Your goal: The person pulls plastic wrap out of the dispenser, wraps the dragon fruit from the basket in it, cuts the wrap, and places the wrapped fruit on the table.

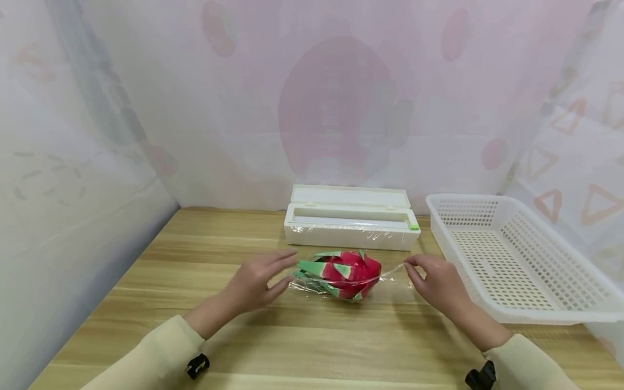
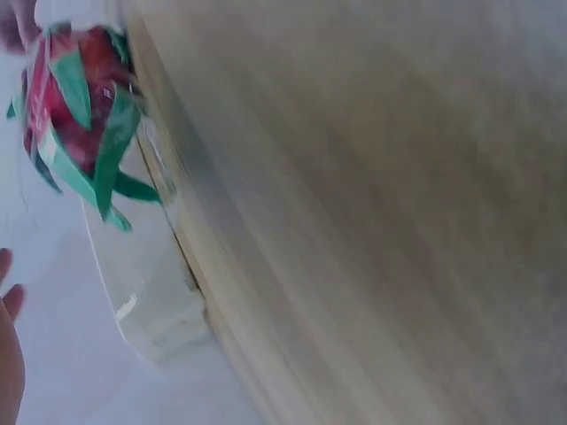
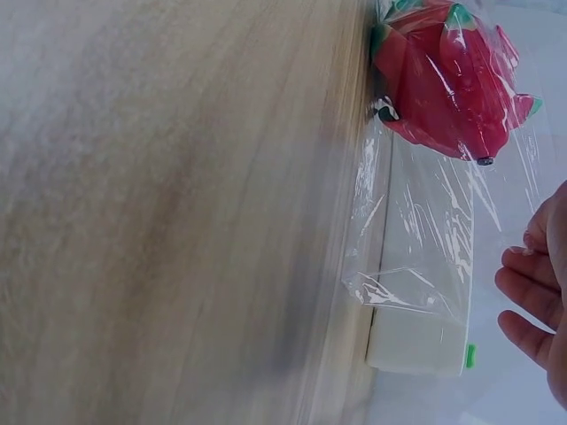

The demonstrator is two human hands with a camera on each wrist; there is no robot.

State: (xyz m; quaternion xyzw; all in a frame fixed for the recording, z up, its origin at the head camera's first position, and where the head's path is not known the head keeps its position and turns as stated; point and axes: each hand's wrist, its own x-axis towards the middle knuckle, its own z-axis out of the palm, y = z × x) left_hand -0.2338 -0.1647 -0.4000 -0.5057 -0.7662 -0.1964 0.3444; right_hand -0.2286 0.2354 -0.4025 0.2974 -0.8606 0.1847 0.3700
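Film (image 3: 416, 235) in right fingers (image 3: 530, 290), dragon fruit (image 1: 355, 274)

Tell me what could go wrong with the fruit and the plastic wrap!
The plastic wrap looks thin and the right hand pinches it, so it might tear. Pointy green leaves could poke through. The fruit is rounded and the left hand isn't gripping it, so it might roll.

Light wood-grain tabletop (image 1: 312, 352). White cling-wrap dispenser (image 1: 348, 238) near back, lid (image 1: 351, 196) flipped up. White plastic basket (image 1: 570, 317) just right of that. Dragon fruit (image 1: 358, 271) in front, clear film (image 3: 407, 274) around it, maybe underneath too, glare's annoying.
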